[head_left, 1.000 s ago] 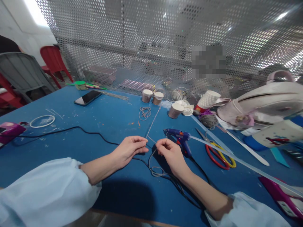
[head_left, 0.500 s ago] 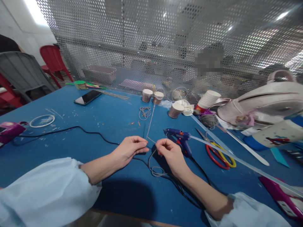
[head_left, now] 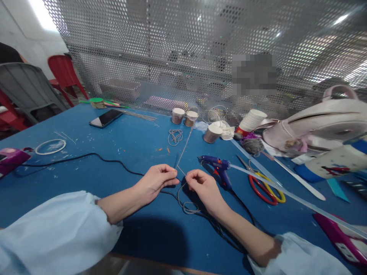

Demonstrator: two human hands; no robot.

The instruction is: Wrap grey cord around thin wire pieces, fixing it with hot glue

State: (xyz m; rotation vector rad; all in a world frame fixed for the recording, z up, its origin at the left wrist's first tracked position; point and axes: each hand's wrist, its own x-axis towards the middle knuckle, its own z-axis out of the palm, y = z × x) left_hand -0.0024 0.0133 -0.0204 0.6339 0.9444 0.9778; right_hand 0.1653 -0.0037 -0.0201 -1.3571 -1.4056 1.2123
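My left hand (head_left: 156, 181) and my right hand (head_left: 202, 187) rest close together on the blue table (head_left: 114, 152), both with fingers pinched on a thin grey cord (head_left: 183, 147). The cord runs from my fingertips away toward the paper cups (head_left: 185, 116). A slack loop of the same cord (head_left: 186, 204) lies under my right wrist. Just right of my right hand lies a blue hot glue gun (head_left: 216, 168), its black cable (head_left: 86, 157) running left across the table under my hands.
Red and yellow scissors (head_left: 265, 189), long clear glue sticks (head_left: 286, 191), a ball of grey yarn (head_left: 252, 145) and a stack of white cups (head_left: 254, 119) lie right. A phone (head_left: 105, 117) and a white ring (head_left: 51, 146) lie left. A perforated metal screen (head_left: 172, 49) stands behind.
My right hand has shifted slightly left toward my left hand, narrowing the gap. The taut cord swung a little between the frames.
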